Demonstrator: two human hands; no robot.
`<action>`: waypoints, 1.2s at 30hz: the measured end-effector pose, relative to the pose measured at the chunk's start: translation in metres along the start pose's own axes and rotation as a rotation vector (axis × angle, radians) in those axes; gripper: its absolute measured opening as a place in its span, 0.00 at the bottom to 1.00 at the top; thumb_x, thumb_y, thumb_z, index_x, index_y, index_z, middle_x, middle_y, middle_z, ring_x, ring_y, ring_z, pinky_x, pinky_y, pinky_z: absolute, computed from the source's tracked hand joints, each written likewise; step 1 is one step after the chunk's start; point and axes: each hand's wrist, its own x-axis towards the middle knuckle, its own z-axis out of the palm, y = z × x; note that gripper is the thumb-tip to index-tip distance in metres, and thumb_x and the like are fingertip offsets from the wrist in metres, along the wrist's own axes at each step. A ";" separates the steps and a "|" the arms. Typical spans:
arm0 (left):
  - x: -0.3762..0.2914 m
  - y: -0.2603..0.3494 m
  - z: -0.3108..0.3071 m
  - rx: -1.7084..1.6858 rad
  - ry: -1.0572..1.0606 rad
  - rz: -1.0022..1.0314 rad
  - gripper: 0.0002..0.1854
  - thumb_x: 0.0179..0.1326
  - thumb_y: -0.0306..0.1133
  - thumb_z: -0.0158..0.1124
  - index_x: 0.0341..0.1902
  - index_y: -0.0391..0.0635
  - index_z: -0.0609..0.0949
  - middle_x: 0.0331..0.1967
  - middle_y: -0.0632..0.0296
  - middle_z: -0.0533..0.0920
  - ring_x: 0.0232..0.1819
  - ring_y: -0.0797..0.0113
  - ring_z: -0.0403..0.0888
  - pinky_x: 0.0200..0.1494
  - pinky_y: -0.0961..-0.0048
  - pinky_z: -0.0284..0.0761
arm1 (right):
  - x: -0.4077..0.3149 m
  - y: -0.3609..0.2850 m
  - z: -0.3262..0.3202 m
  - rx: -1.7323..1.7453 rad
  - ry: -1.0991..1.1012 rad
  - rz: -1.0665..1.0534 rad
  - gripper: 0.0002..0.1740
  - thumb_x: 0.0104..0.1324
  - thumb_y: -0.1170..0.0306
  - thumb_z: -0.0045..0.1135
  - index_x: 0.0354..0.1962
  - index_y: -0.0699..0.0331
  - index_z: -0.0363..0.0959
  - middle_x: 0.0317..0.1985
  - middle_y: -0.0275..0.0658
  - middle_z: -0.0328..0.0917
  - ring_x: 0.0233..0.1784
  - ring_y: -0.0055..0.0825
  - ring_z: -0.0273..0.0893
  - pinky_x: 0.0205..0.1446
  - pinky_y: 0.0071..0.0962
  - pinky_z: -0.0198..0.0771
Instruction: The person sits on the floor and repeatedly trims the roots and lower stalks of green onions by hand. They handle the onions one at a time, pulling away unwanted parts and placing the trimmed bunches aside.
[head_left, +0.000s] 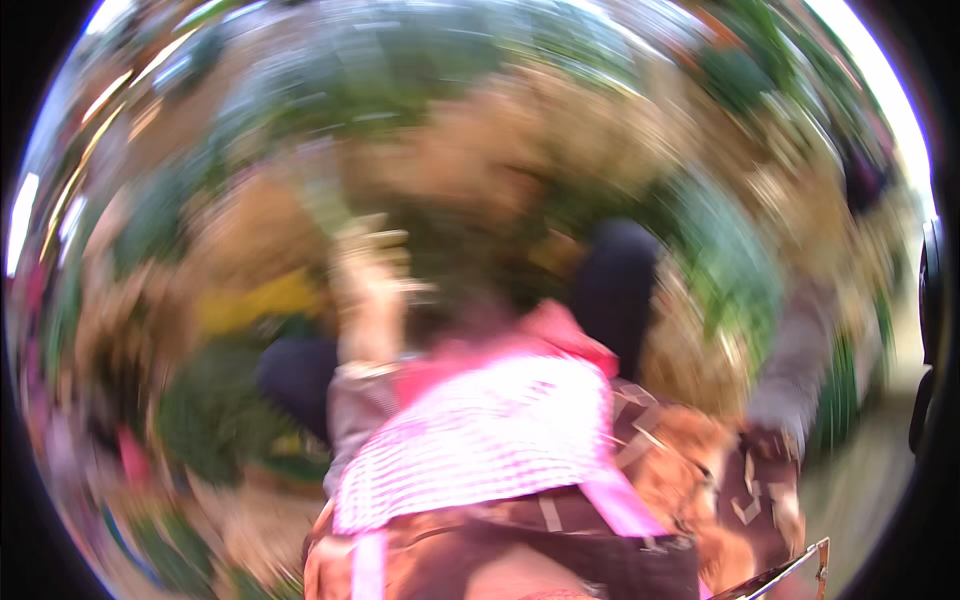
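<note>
Strong motion blur covers the view. My left hand (371, 262) reaches forward at the centre left, its fingers spread to the right. A pale greenish strip (322, 187) runs up from beside its fingers; whether the hand holds it is unclear. My right arm, in a greyish sleeve (795, 360), stretches forward at the right, and the hand at its end cannot be made out. A pink and white checked apron (480, 435) covers my front, between my dark-clad knees (619, 292).
Blurred brown masses (510, 150) and green, leaf-like streaks (720, 270) surround me. A yellow thing (259, 304) lies left of my left hand. Another dark green mass (232, 412) is at the lower left. The frame of a pair of glasses (795, 566) shows at the lower right.
</note>
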 end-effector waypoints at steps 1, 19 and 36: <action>0.012 -0.004 0.000 0.056 -0.029 0.050 0.22 0.65 0.49 0.50 0.55 0.48 0.76 0.32 0.59 0.79 0.26 0.74 0.69 0.25 0.76 0.66 | -0.008 0.012 -0.040 -0.011 -0.044 0.042 0.18 0.70 0.59 0.46 0.48 0.64 0.72 0.33 0.28 0.64 0.32 0.16 0.59 0.36 0.17 0.61; 0.012 0.017 -0.007 0.159 -0.237 0.013 0.26 0.69 0.52 0.49 0.66 0.57 0.68 0.41 0.66 0.80 0.30 0.78 0.75 0.23 0.82 0.73 | -0.184 0.322 -0.157 -1.358 0.631 0.689 0.25 0.58 0.56 0.51 0.30 0.75 0.76 0.30 0.58 0.79 0.32 0.53 0.80 0.37 0.45 0.74; 0.035 0.037 -0.030 -0.021 -0.095 -0.076 0.14 0.67 0.41 0.56 0.48 0.45 0.79 0.26 0.71 0.73 0.22 0.80 0.65 0.18 0.83 0.57 | 0.036 0.128 0.335 -0.282 -0.286 -0.102 0.13 0.65 0.63 0.53 0.32 0.66 0.77 0.24 0.36 0.78 0.27 0.23 0.75 0.32 0.26 0.69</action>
